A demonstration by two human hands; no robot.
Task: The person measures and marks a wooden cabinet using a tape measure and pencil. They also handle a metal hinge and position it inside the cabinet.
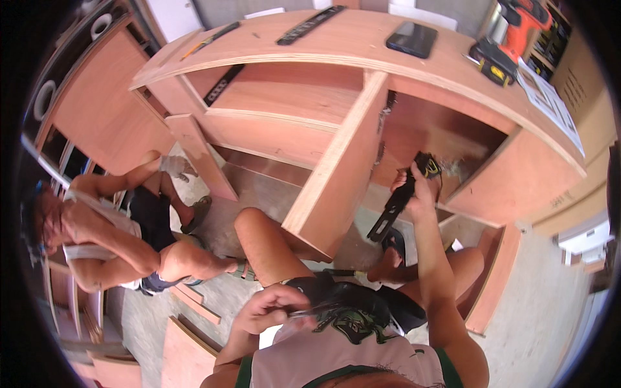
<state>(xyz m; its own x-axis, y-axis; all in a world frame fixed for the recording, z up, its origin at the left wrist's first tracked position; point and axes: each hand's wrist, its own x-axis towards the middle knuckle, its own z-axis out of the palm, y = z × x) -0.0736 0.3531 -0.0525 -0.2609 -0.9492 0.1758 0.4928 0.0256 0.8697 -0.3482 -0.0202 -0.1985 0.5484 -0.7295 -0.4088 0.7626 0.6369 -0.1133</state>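
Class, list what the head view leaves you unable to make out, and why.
Head view:
- What, if anything, the left grip holds: blurred against dark clothing.
- Part of the black rail: covered by the right grip.
- Print on the paper sheet: too small and slanted.
- Top of the orange drill: cut off by the upper edge.

No lettering is legible, as the print on the paper sheet (551, 103) and cardboard carton (587, 81) is too small and blurred.
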